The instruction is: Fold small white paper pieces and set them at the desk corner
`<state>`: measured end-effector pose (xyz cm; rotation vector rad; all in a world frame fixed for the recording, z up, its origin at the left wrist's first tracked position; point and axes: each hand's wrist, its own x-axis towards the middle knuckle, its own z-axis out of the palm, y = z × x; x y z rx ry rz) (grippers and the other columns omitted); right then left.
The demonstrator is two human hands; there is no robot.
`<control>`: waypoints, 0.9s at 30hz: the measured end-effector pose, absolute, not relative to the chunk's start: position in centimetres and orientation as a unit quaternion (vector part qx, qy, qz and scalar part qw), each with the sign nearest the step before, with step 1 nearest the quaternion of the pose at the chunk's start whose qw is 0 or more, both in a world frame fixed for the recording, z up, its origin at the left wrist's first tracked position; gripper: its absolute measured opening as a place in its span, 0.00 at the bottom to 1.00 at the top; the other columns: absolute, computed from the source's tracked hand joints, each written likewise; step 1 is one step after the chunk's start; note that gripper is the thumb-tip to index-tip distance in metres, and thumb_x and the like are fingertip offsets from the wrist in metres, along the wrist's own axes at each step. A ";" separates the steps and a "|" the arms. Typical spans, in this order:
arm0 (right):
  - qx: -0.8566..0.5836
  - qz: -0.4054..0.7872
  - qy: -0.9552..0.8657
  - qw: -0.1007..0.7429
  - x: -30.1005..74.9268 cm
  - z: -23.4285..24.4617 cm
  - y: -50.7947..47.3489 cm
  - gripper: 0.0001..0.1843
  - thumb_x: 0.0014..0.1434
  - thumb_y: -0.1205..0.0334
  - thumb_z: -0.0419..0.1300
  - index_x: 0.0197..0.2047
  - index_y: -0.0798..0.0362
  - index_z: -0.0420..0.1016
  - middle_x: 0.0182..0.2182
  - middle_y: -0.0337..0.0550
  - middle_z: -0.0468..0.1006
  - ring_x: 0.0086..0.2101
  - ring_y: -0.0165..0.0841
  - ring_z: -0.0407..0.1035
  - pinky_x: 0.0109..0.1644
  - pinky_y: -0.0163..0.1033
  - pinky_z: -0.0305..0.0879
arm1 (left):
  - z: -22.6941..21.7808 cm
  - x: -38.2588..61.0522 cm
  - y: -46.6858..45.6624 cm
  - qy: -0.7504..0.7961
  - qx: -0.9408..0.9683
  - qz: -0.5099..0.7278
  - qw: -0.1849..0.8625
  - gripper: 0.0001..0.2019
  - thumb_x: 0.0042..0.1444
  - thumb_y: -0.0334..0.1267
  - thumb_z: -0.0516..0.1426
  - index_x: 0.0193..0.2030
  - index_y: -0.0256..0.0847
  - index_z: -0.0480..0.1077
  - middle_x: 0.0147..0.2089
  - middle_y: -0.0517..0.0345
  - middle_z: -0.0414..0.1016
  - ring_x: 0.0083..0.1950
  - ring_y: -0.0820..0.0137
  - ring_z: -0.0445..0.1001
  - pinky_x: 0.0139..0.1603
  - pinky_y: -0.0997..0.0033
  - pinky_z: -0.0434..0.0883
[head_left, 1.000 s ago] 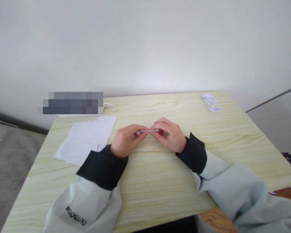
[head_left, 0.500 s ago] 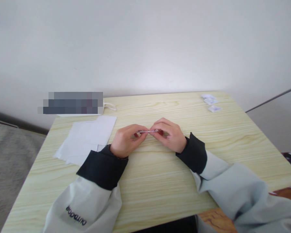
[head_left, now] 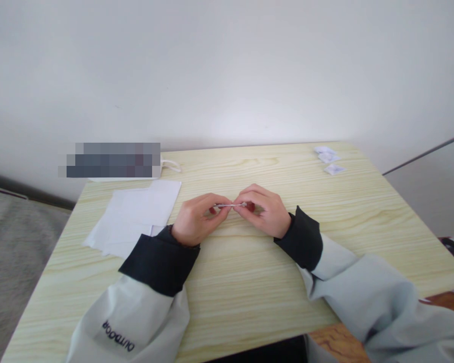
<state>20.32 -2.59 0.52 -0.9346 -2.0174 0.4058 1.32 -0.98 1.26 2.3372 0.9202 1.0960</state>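
Note:
A small folded piece of white paper (head_left: 231, 205), seen edge-on as a thin strip, is pinched between both hands just above the middle of the light wooden table (head_left: 249, 282). My left hand (head_left: 194, 221) grips its left end with curled fingers. My right hand (head_left: 264, 210) grips its right end the same way. Both wrists rest on the table in dark cuffs and pale grey sleeves.
A loose stack of white paper sheets (head_left: 136, 216) lies on the table to the left. Three small folded paper pieces (head_left: 330, 160) sit at the far right corner. A white object with a cord loop (head_left: 170, 165) lies at the back left, against the white wall.

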 end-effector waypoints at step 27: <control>-0.375 0.164 -0.806 0.428 20.3 0.3 -2.6 0.03 0.58 0.64 0.57 0.36 0.53 0.71 0.33 0.42 0.73 0.25 0.24 0.64 0.30 0.32 0.65 | 1.2 1.3 -1.0 0.343 0.827 0.389 0.218 0.03 0.54 0.32 0.57 0.34 0.37 0.72 0.32 0.59 0.78 0.29 0.76 0.74 0.31 0.80 0.72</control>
